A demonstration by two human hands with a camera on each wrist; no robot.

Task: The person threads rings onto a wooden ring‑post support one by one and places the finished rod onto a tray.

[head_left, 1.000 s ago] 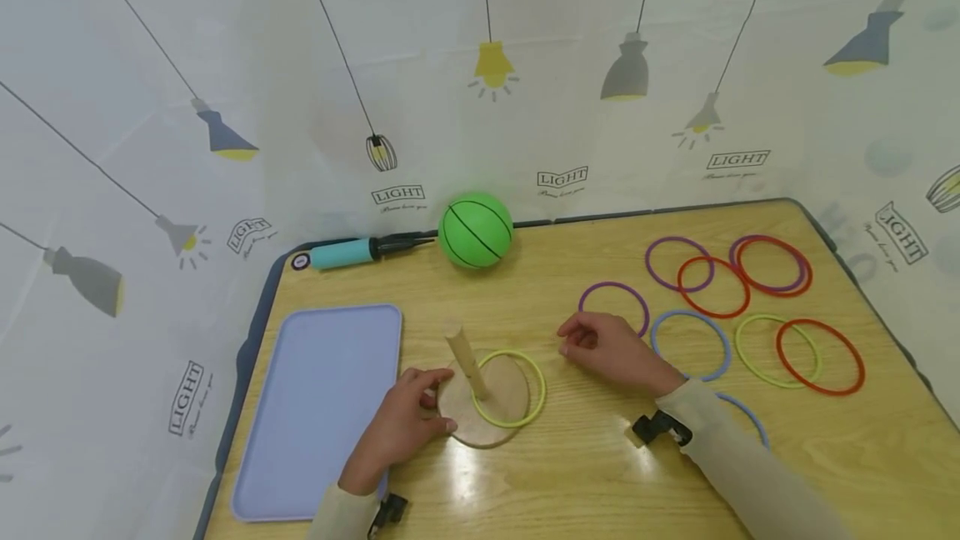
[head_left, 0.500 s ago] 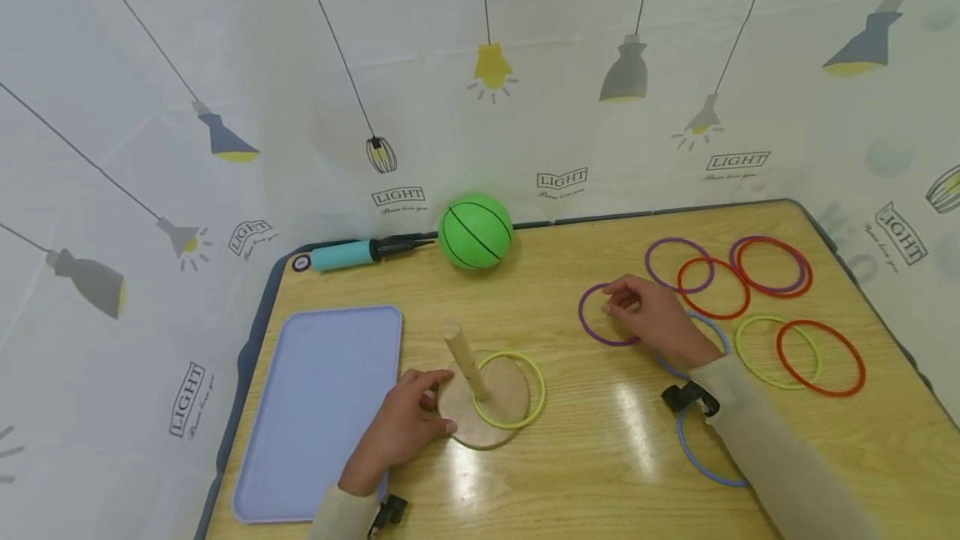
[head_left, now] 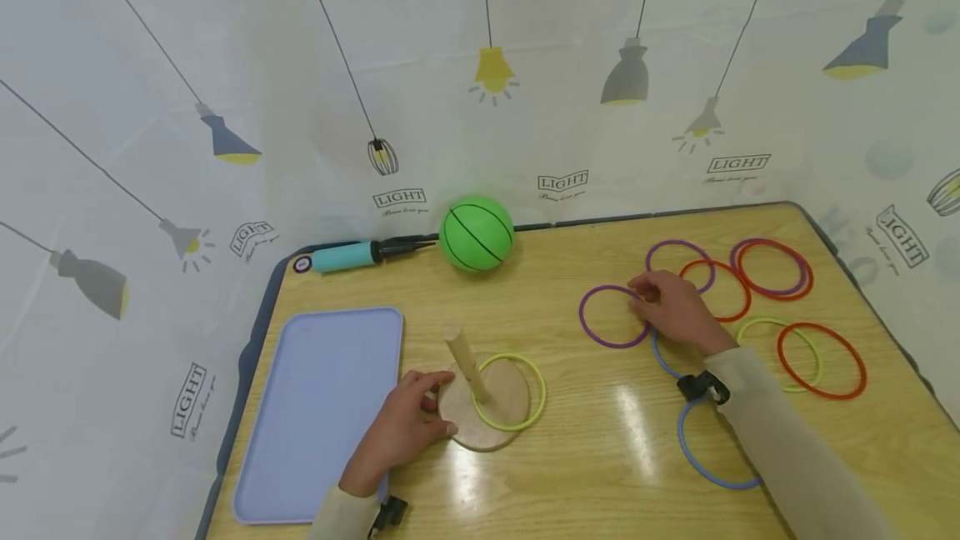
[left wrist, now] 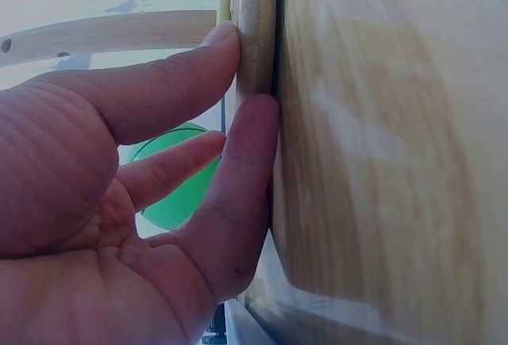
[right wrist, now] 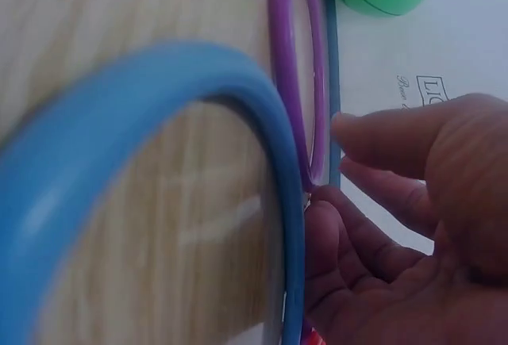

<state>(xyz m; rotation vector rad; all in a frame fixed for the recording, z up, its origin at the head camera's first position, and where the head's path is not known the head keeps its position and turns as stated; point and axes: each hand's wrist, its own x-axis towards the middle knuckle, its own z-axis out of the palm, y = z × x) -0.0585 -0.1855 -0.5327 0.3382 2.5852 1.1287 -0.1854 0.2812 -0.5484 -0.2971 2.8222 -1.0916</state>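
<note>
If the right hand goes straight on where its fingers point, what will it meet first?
Probably the thin purple plastic ring lying flat just left of the right hand; its fingertips look already at its rim.

I saw a purple ring right of the tan wooden peg base, which carried a yellow-green ring. Left of base: lavender tray. Behind: green ball, black-lined.
</note>
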